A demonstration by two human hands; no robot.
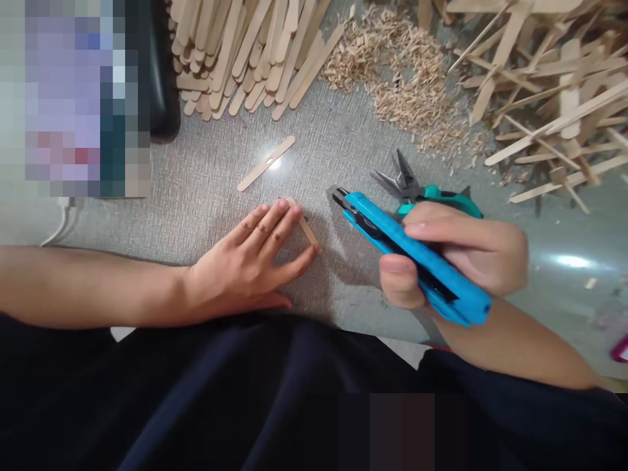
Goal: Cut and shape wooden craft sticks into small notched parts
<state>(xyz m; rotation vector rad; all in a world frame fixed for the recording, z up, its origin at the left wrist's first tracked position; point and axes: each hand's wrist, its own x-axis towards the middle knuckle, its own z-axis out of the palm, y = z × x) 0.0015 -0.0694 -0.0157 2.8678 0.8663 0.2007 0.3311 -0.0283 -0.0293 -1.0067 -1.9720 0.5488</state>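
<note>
My left hand (250, 255) lies with fingers stretched out, its fingertips pressing a wooden craft stick (309, 232) against the table. Part of that stick is hidden under the fingers. In my right hand (456, 248) is a blue utility knife (417, 255), gripped between thumb and fingers. Its black tip points up and left, above the table and apart from the stick. Another craft stick (260, 169) with a small notch or hole at its middle rests just beyond my left hand. Green-handled pliers (407, 180) lie with jaws apart behind my right hand.
At the back stands a pile of whole craft sticks (245, 59). Wood shavings (407, 72) are heaped beside it. Loosely crossed sticks (559, 98) fill the back right. A black object (164, 72) and a white cable (61, 222) are at the left.
</note>
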